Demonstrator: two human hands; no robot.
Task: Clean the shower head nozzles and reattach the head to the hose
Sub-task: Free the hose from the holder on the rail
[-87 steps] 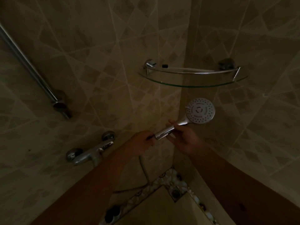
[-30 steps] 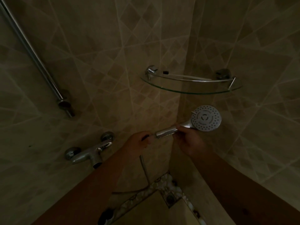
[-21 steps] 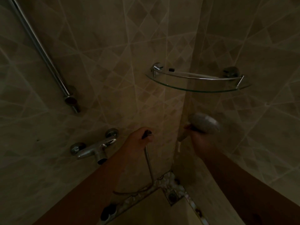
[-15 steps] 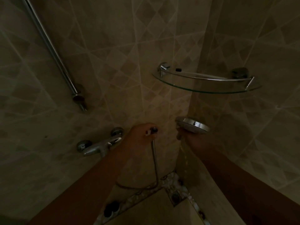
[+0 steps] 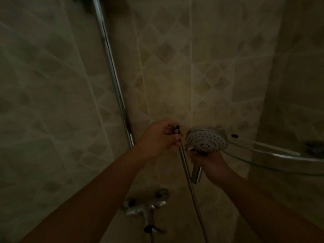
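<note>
Tiled shower walls frame a separation: the shower head [image 5: 206, 141], now unscrewed, is gripped by the right hand [image 5: 209, 163], the hose [image 5: 185, 165] end by the left hand [image 5: 160, 137], so nozzle cleaning can begin.

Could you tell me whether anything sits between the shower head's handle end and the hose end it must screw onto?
Nothing visible does. The left hand holds the hose end, the right hand grips the shower head, and only open air separates them.
</note>
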